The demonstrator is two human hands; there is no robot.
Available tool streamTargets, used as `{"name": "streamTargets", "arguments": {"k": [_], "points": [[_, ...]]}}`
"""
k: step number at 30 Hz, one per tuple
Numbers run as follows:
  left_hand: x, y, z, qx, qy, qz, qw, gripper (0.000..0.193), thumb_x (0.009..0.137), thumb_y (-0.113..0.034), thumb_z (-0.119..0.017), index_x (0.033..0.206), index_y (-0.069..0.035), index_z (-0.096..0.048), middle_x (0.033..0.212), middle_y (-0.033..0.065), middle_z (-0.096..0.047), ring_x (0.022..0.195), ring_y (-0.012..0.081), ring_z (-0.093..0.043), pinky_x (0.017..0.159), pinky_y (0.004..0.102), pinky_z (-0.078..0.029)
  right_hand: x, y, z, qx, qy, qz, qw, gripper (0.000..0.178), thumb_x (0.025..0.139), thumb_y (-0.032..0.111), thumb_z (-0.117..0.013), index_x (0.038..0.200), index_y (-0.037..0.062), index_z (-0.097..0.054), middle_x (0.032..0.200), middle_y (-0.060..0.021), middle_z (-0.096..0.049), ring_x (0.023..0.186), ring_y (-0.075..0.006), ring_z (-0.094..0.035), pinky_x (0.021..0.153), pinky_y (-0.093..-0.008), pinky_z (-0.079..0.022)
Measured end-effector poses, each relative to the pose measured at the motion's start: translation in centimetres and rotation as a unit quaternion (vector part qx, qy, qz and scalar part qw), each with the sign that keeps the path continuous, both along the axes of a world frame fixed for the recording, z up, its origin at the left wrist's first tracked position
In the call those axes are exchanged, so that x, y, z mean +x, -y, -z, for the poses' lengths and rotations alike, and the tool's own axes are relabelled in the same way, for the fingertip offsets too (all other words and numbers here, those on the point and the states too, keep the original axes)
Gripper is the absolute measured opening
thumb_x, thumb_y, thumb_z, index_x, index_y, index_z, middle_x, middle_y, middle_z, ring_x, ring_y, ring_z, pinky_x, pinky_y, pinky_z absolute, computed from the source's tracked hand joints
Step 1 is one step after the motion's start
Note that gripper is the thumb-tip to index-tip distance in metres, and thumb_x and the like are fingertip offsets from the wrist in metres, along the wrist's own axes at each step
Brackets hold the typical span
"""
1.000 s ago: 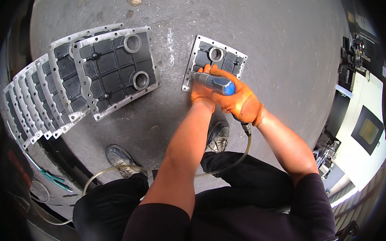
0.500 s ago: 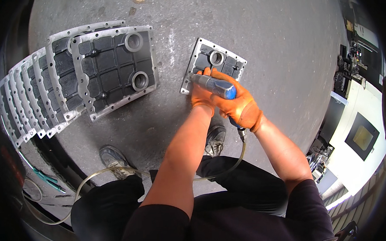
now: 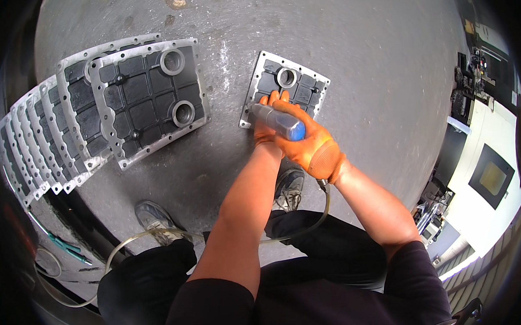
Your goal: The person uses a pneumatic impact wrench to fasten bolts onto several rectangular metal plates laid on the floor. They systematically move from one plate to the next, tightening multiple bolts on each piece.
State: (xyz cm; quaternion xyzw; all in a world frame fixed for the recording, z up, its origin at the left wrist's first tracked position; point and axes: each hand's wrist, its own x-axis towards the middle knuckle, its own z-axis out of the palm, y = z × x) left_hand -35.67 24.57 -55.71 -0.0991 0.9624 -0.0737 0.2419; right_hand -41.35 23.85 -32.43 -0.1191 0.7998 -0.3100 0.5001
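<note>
A rectangular metal cover plate [image 3: 305, 78] with a ribbed dark face, pale drilled rim and raised ring lies on the floor ahead of me. My right hand [image 3: 309, 143], in an orange glove, is closed around a blue-and-grey pistol-grip air tool [image 3: 279, 120]. Its nose points left over the plate's near-left edge; the tip's contact is hidden. My left hand [image 3: 265, 129], also orange-gloved, sits beneath the tool at that edge. Its visible fingers stretch onto the plate, while its palm and thumb are mostly covered.
Several larger cover plates [image 3: 147, 103] lean overlapping in a row at left. A clear air hose [image 3: 326, 209] loops across my legs from the tool. A teal air blow gun [image 3: 66, 247] lies at lower left. My shoes [image 3: 289, 190] stand near the plate; a white machine [image 3: 485, 173] is at right.
The tool and my right hand have shifted slightly left and nearer to me, with the tool's rear end tipped lower. My left hand stays at the plate.
</note>
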Motion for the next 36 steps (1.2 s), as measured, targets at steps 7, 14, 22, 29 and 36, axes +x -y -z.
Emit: {"name": "streamTargets", "arguments": {"k": [7, 14, 22, 29, 36], "points": [[-0.5, 1.3, -2.3, 0.211, -0.002, -0.030, 0.977, 0.065, 0.117, -0.050, -0.039, 0.178, -0.034, -0.026, 0.187, 0.0103, -0.022, 0.171, 0.0352, -0.025, 0.134, 0.0689, -0.017, -0.9, 1.4, -0.9, 0.091, 0.049, 0.019, 0.994, 0.068, 0.099, 0.019, -0.077, 0.164, 0.0199, -0.055, 0.151, -0.0100, -0.071, 0.102, -0.0161, -0.076, 0.092, -0.0317, -0.060], [-0.1, 3.4, -5.3, 0.266, 0.007, -0.038, 0.963, 0.065, 0.117, -0.052, -0.039, 0.178, -0.036, -0.025, 0.188, 0.0076, -0.017, 0.173, 0.0326, -0.017, 0.138, 0.0625, -0.011, -0.7, -0.4, -0.3, -0.020, 0.097, 0.131, 0.986, 0.073, 0.095, 0.011, -0.079, 0.164, 0.0171, -0.055, 0.111, -0.0020, -0.072, 0.076, -0.0094, -0.064, 0.065, -0.0276, -0.053], [0.3, 3.4, -6.0, 0.273, -0.169, -0.117, 0.940, 0.061, 0.101, -0.042, -0.062, 0.156, -0.016, -0.059, 0.163, 0.0059, -0.052, 0.151, 0.0279, -0.045, 0.126, 0.0526, -0.035, -1.2, -0.7, -0.2, -0.011, 0.100, 0.142, 0.985, 0.072, 0.096, 0.010, -0.080, 0.163, 0.0153, -0.055, 0.111, -0.0032, -0.073, 0.079, -0.0090, -0.065, 0.067, -0.0274, -0.054], [-0.9, 2.7, -5.3, 0.261, -0.007, -0.080, 0.962, 0.056, 0.116, -0.052, -0.037, 0.170, -0.034, -0.038, 0.184, 0.0085, -0.030, 0.169, 0.0319, -0.028, 0.137, 0.0605, -0.017, -0.9, -0.3, -0.8, -0.021, 0.103, 0.136, 0.985, 0.070, 0.096, 0.007, -0.079, 0.161, 0.0150, -0.057, 0.101, -0.0031, -0.074, 0.069, -0.0072, -0.062, 0.059, -0.0266, -0.052], [-1.1, 3.4, -5.9, 0.220, -0.061, -0.057, 0.972, 0.056, 0.112, -0.047, -0.050, 0.162, -0.021, -0.055, 0.170, 0.0055, -0.047, 0.153, 0.0281, -0.043, 0.128, 0.0529, -0.030, -0.6, -0.3, 0.1, 0.035, -0.043, -0.034, 0.998, 0.067, 0.098, 0.014, -0.080, 0.161, 0.0181, -0.058, 0.122, -0.0056, -0.077, 0.104, -0.0143, -0.073, 0.093, -0.0316, -0.061]]}}
